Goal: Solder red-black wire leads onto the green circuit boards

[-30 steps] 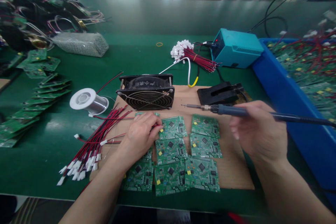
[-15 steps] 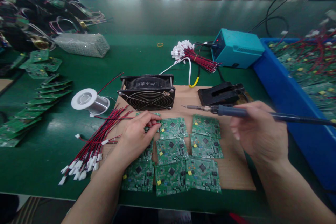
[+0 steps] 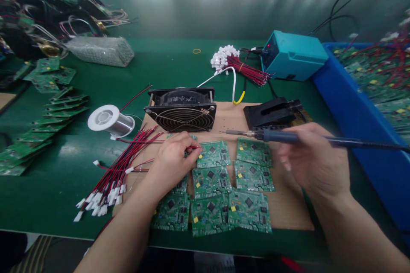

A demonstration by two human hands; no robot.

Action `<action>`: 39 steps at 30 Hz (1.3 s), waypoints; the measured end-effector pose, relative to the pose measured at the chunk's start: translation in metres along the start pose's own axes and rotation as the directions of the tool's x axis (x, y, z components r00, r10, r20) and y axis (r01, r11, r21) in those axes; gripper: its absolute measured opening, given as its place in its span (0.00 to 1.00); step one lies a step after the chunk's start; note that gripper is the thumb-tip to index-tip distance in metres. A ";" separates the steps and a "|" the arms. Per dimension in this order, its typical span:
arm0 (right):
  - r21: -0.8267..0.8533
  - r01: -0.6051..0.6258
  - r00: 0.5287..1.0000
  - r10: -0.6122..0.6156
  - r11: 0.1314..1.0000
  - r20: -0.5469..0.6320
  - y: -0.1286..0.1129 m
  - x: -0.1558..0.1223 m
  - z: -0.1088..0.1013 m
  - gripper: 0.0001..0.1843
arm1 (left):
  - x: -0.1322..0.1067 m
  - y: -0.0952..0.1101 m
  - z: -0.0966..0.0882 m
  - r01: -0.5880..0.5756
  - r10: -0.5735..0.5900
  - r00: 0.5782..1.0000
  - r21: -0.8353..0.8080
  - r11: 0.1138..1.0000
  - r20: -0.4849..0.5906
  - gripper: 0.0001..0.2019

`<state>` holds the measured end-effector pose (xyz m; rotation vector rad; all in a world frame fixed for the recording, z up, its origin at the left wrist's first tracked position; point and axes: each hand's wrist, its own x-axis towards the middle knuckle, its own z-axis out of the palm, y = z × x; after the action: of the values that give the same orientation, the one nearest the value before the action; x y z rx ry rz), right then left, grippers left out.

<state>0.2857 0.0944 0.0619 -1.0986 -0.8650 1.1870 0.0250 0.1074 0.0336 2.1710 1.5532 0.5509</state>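
My left hand (image 3: 177, 153) is closed, with thumb and fingers pinching a red wire (image 3: 194, 147) at the left edge of the top middle circuit board (image 3: 214, 155). Below my left forearm, a length of red wire shows near the table edge; whether it is the same one is hidden. My right hand (image 3: 315, 158) grips a soldering iron (image 3: 282, 136) by its dark blue handle. Its tip points left, above the cardboard (image 3: 288, 209) and just behind the boards. Several green boards lie in rows on the cardboard, some partly covered by my left hand and forearm.
A black fan (image 3: 181, 111) stands behind the boards, beside the iron's black stand (image 3: 272, 113). Left are a solder spool (image 3: 111, 120) and loose red-black wires (image 3: 128, 166). Behind sit a wire bundle (image 3: 246, 68) and teal soldering station (image 3: 293, 55). A blue bin (image 3: 355, 123) borders the right.
My left hand has shifted slightly right, and more of the red wire shows at its fingertips. The soldering iron stays nearly in place. The whole view has shifted a little.
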 end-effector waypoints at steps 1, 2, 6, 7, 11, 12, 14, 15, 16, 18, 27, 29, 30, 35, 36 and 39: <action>-0.001 0.001 1.000 -0.001 1.000 0.002 0.000 0.000 0.000 0.06 | 0.000 0.000 0.000 0.004 -0.004 1.000 -0.002 1.000 0.005 0.05; -0.003 0.000 1.000 0.000 1.000 0.005 0.000 0.000 -0.001 0.06 | 0.000 0.000 0.000 0.005 -0.005 1.000 -0.004 1.000 0.009 0.05; -0.012 -0.004 1.000 0.004 1.000 0.010 0.001 0.000 -0.001 0.06 | -0.001 -0.001 0.000 -0.024 0.024 1.000 0.002 1.000 0.016 0.05; -0.015 -0.004 1.000 0.005 1.000 0.006 0.001 0.000 -0.001 0.07 | -0.001 -0.001 0.001 -0.034 0.034 0.999 0.012 0.999 0.011 0.05; -0.006 -0.007 1.000 0.007 1.000 -0.007 -0.001 0.000 0.000 0.06 | -0.004 0.000 0.004 -0.081 0.083 0.996 0.077 0.994 -0.014 0.06; -0.003 -0.007 1.000 0.007 1.000 -0.007 -0.001 0.000 0.000 0.06 | -0.004 0.000 0.004 -0.094 0.096 0.995 0.095 0.991 -0.016 0.06; -0.003 -0.003 1.000 0.002 1.000 -0.009 -0.001 0.000 0.001 0.06 | -0.005 0.000 0.006 -0.116 0.119 0.993 0.123 0.986 -0.017 0.07; -0.006 -0.002 1.000 0.002 1.000 -0.010 -0.001 0.000 0.001 0.06 | -0.006 0.000 0.006 -0.125 0.129 0.991 0.132 0.983 -0.021 0.07; -0.008 -0.001 1.000 0.001 1.000 -0.008 -0.001 0.000 0.001 0.05 | -0.006 0.000 0.007 -0.132 0.138 0.990 0.140 0.981 -0.029 0.08; -0.011 0.005 1.000 -0.005 1.000 -0.002 -0.001 0.000 0.001 0.06 | -0.007 0.000 0.008 -0.143 0.151 0.988 0.157 0.977 -0.042 0.08; 0.011 0.006 1.000 -0.006 1.000 -0.011 -0.001 -0.001 0.001 0.06 | -0.007 -0.007 0.000 -0.080 0.080 0.997 0.012 0.997 -0.012 0.06; 0.011 0.006 1.000 -0.006 1.000 -0.012 -0.002 -0.001 0.001 0.06 | -0.007 -0.007 -0.001 -0.066 0.066 0.997 -0.006 0.998 -0.043 0.06; 0.008 0.006 1.000 -0.006 1.000 -0.011 -0.002 -0.001 0.002 0.05 | -0.007 -0.007 -0.001 -0.063 0.062 0.996 -0.011 0.998 -0.058 0.05; -0.013 0.008 1.000 -0.009 1.000 -0.001 -0.003 -0.002 0.002 0.05 | -0.007 -0.006 -0.002 -0.063 0.061 0.996 -0.041 0.997 -0.067 0.05; -0.015 0.007 1.000 -0.007 1.000 -0.002 -0.002 -0.002 0.002 0.05 | -0.007 -0.006 -0.002 -0.063 0.060 0.996 -0.047 0.997 -0.064 0.05; -0.023 0.009 1.000 -0.009 1.000 -0.003 -0.001 -0.001 0.002 0.05 | -0.007 -0.007 0.001 -0.057 0.054 0.997 -0.063 0.996 -0.049 0.03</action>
<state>0.2843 0.0933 0.0635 -1.1137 -0.8820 1.1704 0.0175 0.1024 0.0282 2.1731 1.4824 0.6656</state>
